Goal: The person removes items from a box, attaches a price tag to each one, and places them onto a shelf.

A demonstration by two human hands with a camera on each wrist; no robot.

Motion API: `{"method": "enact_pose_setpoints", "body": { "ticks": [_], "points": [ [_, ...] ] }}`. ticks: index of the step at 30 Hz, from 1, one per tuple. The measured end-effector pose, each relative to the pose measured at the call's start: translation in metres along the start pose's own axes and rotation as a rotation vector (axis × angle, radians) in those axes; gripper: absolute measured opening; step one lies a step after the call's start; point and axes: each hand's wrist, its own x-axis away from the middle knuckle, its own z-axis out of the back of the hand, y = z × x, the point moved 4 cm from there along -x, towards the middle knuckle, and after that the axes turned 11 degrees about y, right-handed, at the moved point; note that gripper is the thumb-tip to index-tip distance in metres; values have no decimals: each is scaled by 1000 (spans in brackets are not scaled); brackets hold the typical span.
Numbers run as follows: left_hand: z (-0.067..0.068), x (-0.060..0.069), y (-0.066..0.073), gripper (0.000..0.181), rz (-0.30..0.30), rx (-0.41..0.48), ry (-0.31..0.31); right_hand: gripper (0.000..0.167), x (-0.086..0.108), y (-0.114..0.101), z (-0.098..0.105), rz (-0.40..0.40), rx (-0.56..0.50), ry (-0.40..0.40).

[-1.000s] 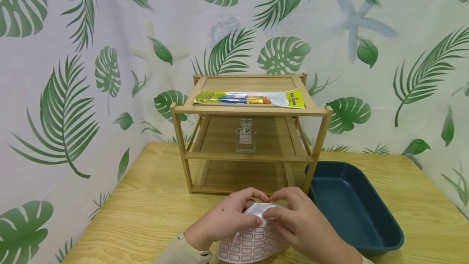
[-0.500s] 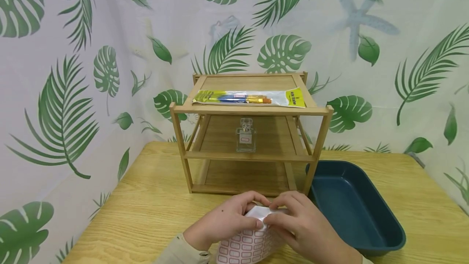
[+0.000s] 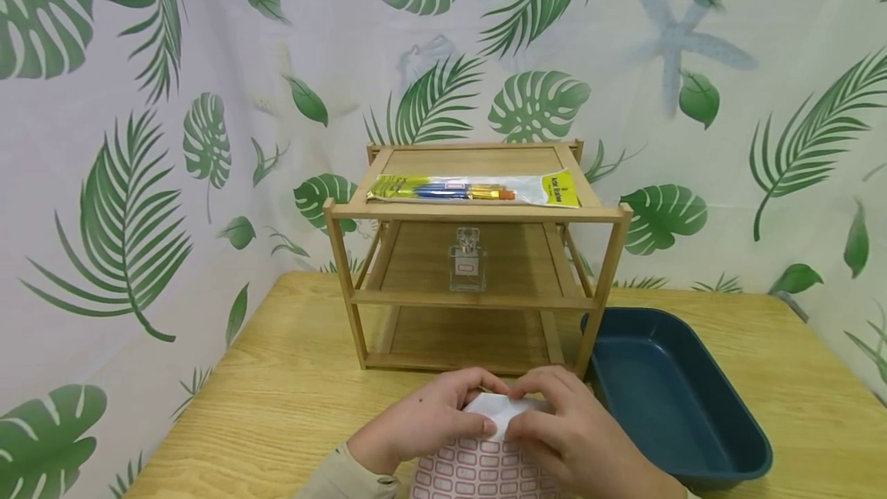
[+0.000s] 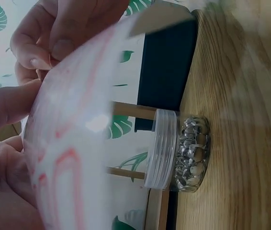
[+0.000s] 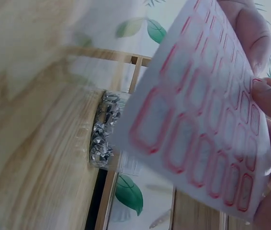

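A white sheet of red-bordered sticker labels (image 3: 478,468) is between the two hands in the head view, bent over at its blank top edge. My left hand (image 3: 430,418) pinches that edge from the left, thumb lying on the front. From the other side my right hand (image 3: 578,430) pinches the same edge, its fingertips close to the left ones. Whether a single label is between the right fingertips cannot be made out. Behind the sheet, a clear lidded jar (image 4: 178,151) of shiny silvery pieces stands on the table, hidden in the head view.
A three-tier wooden shelf (image 3: 478,212) stands ahead, holding a packet of paintbrushes (image 3: 471,188) on top and a labelled glass perfume bottle (image 3: 467,262) on its middle tier. To the right lies a dark blue basin (image 3: 734,414). Wood-grain tabletop (image 3: 277,383) extends left.
Both hands have sunk slightly in the head view, still at the sheet's top edge. The sheet has turned to face the camera more flatly.
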Motion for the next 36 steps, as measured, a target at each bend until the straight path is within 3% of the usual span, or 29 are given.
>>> {"method": "enact_pose_setpoints", "body": {
  "ticks": [9, 14, 18, 28, 36],
  "points": [
    [6, 2, 0, 26, -12, -90, 20, 8, 1, -1, 3, -150, -203, -47],
    [11, 2, 3, 25, -26, -114, 33, 33, -3, -1, 9, -300, -251, -103],
    [11, 2, 6, 24, -30, -126, 19, 39, -4, -1, 8, -337, -223, -109],
    [1, 2, 5, 37, -2, -204, 19, 39, 4, 0, -1, -231, -80, -62],
    [-10, 3, 4, 47, 3, -353, 74, 32, 6, -2, -4, -237, -103, -62]
  ]
}}
